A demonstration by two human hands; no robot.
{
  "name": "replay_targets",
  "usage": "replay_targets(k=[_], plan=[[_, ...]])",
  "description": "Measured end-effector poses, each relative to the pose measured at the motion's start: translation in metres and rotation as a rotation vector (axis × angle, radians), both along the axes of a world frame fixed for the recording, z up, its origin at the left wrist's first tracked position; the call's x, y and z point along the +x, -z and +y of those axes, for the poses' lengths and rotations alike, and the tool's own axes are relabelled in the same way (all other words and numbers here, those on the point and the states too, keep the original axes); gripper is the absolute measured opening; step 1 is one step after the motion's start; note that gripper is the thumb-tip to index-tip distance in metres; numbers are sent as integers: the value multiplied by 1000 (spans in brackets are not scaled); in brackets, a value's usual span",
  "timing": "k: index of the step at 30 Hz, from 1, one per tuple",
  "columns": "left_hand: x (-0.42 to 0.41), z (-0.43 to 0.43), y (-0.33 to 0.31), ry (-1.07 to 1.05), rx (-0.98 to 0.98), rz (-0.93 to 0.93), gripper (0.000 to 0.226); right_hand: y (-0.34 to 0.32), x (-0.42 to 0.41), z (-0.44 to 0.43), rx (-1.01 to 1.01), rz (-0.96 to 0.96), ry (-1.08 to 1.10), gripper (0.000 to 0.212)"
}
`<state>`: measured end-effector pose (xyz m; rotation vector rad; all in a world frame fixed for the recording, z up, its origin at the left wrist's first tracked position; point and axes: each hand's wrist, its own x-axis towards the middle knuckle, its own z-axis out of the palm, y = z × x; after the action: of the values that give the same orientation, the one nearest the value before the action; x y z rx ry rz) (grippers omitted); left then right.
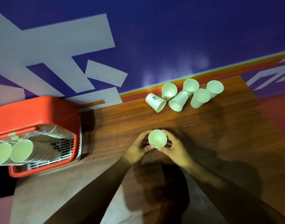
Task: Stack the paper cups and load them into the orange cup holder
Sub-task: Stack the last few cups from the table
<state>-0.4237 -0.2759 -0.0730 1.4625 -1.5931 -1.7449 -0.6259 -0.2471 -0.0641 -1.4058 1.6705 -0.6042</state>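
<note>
Obs: paper cup [157, 139] right of orange cup holder [41, 113], mouth up; left hand [139, 148] & right hand [175, 148] curl fingers round it. Loose cups [200, 97] farther right. Rec: light grip, nest next cup straight.

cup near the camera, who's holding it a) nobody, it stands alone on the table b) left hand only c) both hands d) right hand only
c: the left hand and the right hand both curl around the cup, one on each side of it.
</note>
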Motion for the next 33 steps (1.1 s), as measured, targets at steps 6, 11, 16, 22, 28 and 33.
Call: replay_targets(k=[6, 11, 16, 22, 28, 33], plan=[[-8, -29, -21, 29, -28, -66, 46, -9, -23, -20, 139, -54, -7, 76], [-12, -89, -35, 4, -315, -351, 45, -24, -61, -69, 67, 141, 144, 58], [-35, -147, -44, 154, -455, -599, 56, -30, -77, -110, -24, 302, 111, 57], [-54, -176, -27, 437, -524, -755, 68, -4, -78, -143, 114, 308, 77, 59], [-61, -181, -19, 547, -617, -850, 71, 11, -75, -149, 147, 289, 81, 45], [-57, -170, -11, 631, -719, -965, 58, 13, -71, -147, 97, 379, 168, 37]])
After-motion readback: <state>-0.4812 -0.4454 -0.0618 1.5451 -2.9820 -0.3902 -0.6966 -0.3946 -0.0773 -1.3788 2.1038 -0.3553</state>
